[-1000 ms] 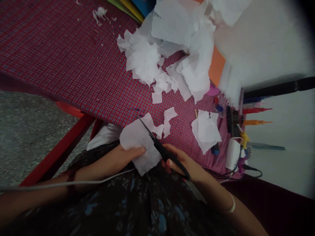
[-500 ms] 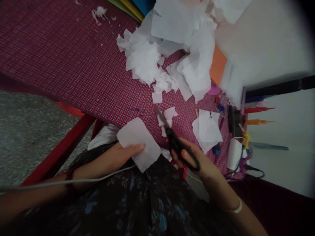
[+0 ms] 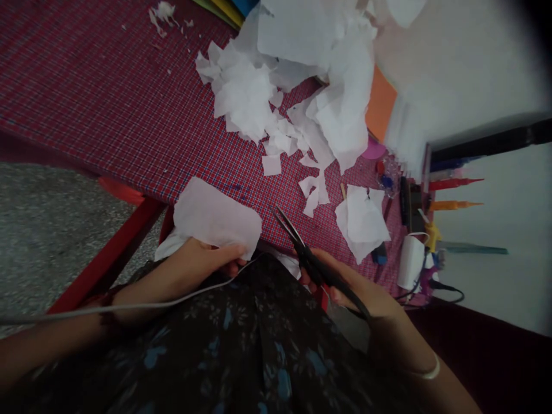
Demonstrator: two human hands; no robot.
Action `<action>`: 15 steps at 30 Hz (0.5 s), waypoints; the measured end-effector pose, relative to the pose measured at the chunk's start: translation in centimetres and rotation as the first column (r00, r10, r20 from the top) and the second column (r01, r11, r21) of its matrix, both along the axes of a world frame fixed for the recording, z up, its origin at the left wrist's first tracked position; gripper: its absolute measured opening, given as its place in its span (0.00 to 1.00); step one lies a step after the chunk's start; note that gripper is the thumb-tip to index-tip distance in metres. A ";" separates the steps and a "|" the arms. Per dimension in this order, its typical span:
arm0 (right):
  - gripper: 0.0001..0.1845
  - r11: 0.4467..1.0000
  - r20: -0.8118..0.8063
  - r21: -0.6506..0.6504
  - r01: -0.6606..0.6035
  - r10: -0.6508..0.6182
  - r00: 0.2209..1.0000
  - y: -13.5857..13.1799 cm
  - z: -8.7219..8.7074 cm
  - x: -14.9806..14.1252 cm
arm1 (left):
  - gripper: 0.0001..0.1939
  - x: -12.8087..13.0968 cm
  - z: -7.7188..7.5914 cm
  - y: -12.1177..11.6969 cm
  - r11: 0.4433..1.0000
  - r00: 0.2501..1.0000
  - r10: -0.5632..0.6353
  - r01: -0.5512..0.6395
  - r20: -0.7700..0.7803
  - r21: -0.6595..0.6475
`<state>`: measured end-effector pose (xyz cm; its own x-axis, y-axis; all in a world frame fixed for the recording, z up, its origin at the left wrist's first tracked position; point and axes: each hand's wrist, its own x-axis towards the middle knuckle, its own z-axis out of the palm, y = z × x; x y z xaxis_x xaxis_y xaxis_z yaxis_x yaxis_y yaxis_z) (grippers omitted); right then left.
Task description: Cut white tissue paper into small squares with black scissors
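My left hand (image 3: 207,259) pinches a piece of white paper (image 3: 215,213) by its lower right corner, thumb on top, over the table's near edge. In my right hand (image 3: 345,282) is a pair of black-handled scissors (image 3: 302,244), its blades slightly parted and pointing up and left, a short way right of the paper. Nothing lies between the blades. Beyond the blades, small paper scraps (image 3: 314,192) rest on the checked tablecloth. A small square of paper (image 3: 271,165) lies just left of them, near a heap of cut paper pieces (image 3: 245,92).
Larger crumpled white sheets (image 3: 340,109) and an orange sheet (image 3: 380,103) lie farther back on the red checked tablecloth (image 3: 107,98). More paper (image 3: 363,221) is at the right, near a white box-shaped thing (image 3: 410,261). A white cable (image 3: 172,302) crosses my left forearm.
The paper in my left hand has turned and shifted left and up. The scissors' blades have opened a little. Paper scraps near them now lie farther right on the tablecloth.
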<state>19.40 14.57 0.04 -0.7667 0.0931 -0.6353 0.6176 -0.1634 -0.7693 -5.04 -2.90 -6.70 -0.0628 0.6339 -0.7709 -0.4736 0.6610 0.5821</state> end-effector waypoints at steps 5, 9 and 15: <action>0.44 0.994 0.126 -0.001 -0.110 0.109 0.986 0.1 0.5 0.9 | 0.16 0.0 -0.1 0.2 0.999 0.994 0.044 -0.041 -0.104 0.023; 0.40 0.986 0.099 -0.001 -0.165 0.164 0.981 0.3 0.8 0.2 | 0.16 -0.1 0.2 0.4 0.999 0.988 -0.032 0.036 -0.151 0.022; 0.34 0.971 0.102 0.047 -0.233 0.227 0.969 0.8 0.6 -1.8 | 0.15 -0.3 0.9 0.9 0.987 0.956 -0.160 0.158 -0.245 -0.031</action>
<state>17.64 15.40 0.65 -0.7080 -0.0393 -0.7051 0.7043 0.0349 -0.7091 -5.30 -1.96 -5.77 -0.1507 0.6426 -0.7512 -0.2047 0.7231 0.6597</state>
